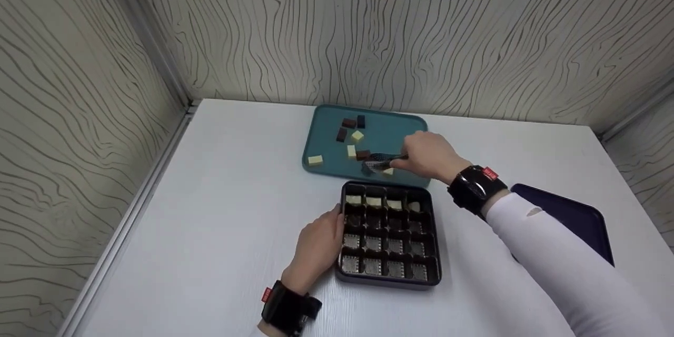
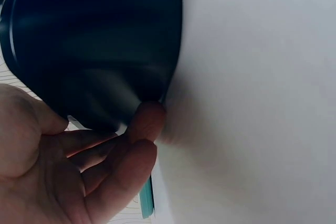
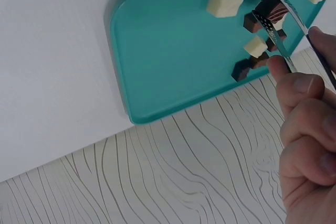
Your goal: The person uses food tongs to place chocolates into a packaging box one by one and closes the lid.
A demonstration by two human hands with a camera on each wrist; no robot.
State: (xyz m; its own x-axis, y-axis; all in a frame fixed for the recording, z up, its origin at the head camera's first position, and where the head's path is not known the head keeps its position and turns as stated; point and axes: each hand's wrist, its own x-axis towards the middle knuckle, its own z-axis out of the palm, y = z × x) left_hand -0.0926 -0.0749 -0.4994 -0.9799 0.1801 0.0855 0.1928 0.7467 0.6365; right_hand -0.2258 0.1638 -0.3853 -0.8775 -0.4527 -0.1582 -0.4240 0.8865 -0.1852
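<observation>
From where I stand, a pick-up seems under way: the right hand [image 1: 429,155] pinches perforated metal tongs [image 3: 273,35] in its fingers, a striped dark-brown chocolate block [image 3: 270,6] caught between them over the teal rectangular tray [image 3: 168,66]. Next calls for a steady lift to the black square 16-compartment box [image 1: 388,283], touched by the left hand's [image 1: 318,237] relaxed fingers; 1 cream block [image 1: 388,171] crowds the tongs
</observation>
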